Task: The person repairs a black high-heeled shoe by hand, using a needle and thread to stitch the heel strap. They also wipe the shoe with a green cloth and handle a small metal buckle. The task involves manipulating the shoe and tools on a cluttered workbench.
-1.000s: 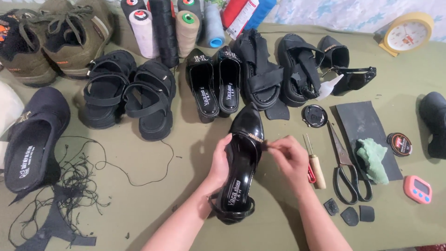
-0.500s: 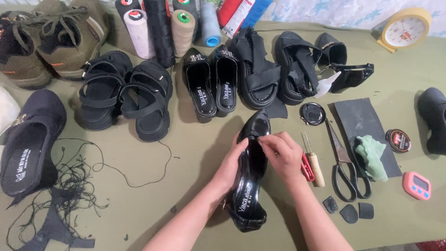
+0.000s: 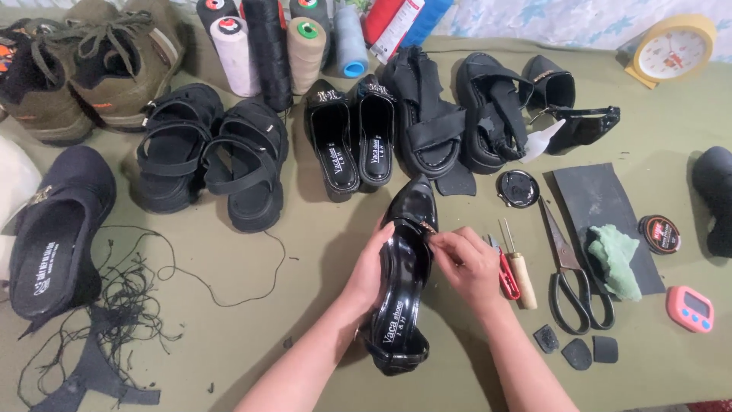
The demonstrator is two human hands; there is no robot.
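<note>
A glossy black heeled shoe (image 3: 404,282) lies toe-away on the green desk (image 3: 320,305), in the middle of it. The left hand (image 3: 371,267) cups the shoe's left side, fingers pressed together along its edge. The right hand (image 3: 465,263) sits at the shoe's right side, fingers pinching a small metal trim on the strap. Just right of the shoe lie a red thread snipper (image 3: 506,273), a wooden-handled awl (image 3: 520,267) and black scissors (image 3: 573,282). Beyond the shoe's toe stands a pair of black mules (image 3: 352,137). Far left of the shoe, loose black thread (image 3: 130,305) tangles.
</note>
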